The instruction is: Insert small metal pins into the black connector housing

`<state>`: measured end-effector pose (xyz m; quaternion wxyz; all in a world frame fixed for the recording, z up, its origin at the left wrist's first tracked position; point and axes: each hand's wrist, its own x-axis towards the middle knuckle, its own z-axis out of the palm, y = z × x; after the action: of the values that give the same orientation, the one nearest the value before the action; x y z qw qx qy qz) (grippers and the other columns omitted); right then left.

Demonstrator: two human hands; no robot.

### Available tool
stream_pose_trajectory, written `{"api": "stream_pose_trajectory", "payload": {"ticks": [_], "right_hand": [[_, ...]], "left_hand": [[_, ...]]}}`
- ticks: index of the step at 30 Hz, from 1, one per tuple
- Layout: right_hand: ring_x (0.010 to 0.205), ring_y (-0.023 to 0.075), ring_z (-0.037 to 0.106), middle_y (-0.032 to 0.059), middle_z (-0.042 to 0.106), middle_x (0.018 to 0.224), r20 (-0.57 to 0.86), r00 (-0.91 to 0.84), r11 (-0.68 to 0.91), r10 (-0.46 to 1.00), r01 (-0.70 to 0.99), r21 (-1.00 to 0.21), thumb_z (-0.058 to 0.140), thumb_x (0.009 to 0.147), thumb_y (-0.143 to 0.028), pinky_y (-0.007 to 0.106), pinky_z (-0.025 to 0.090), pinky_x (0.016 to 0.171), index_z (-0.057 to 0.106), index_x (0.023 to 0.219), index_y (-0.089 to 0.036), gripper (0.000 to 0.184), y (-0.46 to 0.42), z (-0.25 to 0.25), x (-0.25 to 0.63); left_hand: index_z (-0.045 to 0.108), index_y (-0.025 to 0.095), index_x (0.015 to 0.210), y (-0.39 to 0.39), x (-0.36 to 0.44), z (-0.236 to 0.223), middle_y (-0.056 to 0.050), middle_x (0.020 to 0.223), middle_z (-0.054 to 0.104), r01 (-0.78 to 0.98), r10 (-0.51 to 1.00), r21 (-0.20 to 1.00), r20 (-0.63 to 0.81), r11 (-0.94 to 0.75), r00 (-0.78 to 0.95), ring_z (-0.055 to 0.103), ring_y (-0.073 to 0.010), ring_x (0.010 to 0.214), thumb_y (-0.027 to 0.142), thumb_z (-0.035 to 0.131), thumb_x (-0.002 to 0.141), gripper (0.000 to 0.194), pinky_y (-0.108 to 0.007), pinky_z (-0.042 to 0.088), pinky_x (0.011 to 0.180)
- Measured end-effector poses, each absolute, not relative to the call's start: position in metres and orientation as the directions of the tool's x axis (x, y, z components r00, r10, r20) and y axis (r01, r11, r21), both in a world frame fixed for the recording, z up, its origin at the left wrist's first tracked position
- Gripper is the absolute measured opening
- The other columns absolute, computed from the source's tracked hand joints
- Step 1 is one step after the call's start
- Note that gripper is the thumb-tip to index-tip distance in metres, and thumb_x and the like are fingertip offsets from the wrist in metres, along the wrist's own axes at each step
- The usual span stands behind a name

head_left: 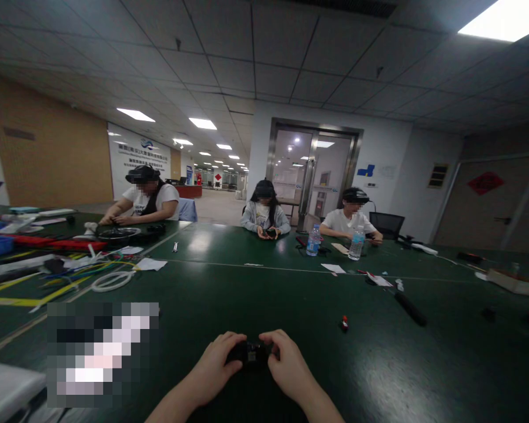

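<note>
Between my two hands is a small black device [252, 353], low in the middle of the view over the green table [291, 299]. Its exact kind is too dark to make out. My left hand [220, 361] grips its left end, thumb below and fingers over the top. Around the right end, my right hand [286, 358] closes with bent fingers. A small red and black piece [344, 323] lies on the table to the right of my hands.
Cables [112, 281], paper [152, 264] and tools crowd the left side. Two water bottles [312, 241] stand farther back. A black rod-like object [409, 308] lies at right. Three people in headgear sit across the table. A pixelated patch hides something at lower left.
</note>
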<state>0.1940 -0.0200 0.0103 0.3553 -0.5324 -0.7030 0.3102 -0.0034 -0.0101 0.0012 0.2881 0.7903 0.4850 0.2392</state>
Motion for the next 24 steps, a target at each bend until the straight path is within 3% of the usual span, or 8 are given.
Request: {"api": "stream_pose_trajectory", "payload": {"ticks": [7,13,24], "right_hand": [[0.096,0.0171,0.056,0.0014,0.063,0.100,0.098,-0.164,0.172,0.982,0.529,-0.831,0.042,0.071,-0.009,0.030,0.039,0.085,0.064,0.097,-0.023,0.037,-0.010,-0.004,0.199],[0.097,0.0171,0.055,0.0004,0.062,0.101,0.032,-0.176,0.122,0.984,0.530,-0.839,0.043,0.074,-0.013,0.030,0.039,0.085,0.064,0.097,-0.026,0.033,-0.018,0.009,0.199],[0.096,0.0165,0.055,0.0001,0.062,0.101,0.067,-0.203,0.175,0.977,0.579,-0.796,0.043,0.077,-0.018,0.029,0.041,0.083,0.063,0.097,-0.025,0.029,-0.018,0.008,0.196]], "left_hand": [[0.046,0.025,0.122,-0.008,-0.006,-0.002,-0.002,0.122,0.050,0.627,0.907,0.691,0.100,-0.359,0.409,0.044,-0.0205,0.110,0.021,0.049,0.074,0.048,-0.033,0.031,0.096],[0.044,0.026,0.123,-0.007,-0.008,-0.005,-0.002,0.124,0.047,0.621,0.908,0.704,0.083,-0.345,0.411,0.042,-0.0199,0.114,0.021,0.048,0.075,0.048,-0.034,0.029,0.099],[0.046,0.024,0.121,-0.009,-0.007,-0.002,-0.003,0.122,0.049,0.629,0.906,0.690,0.091,-0.357,0.414,0.044,-0.0202,0.111,0.022,0.048,0.075,0.046,-0.033,0.031,0.097]]}}
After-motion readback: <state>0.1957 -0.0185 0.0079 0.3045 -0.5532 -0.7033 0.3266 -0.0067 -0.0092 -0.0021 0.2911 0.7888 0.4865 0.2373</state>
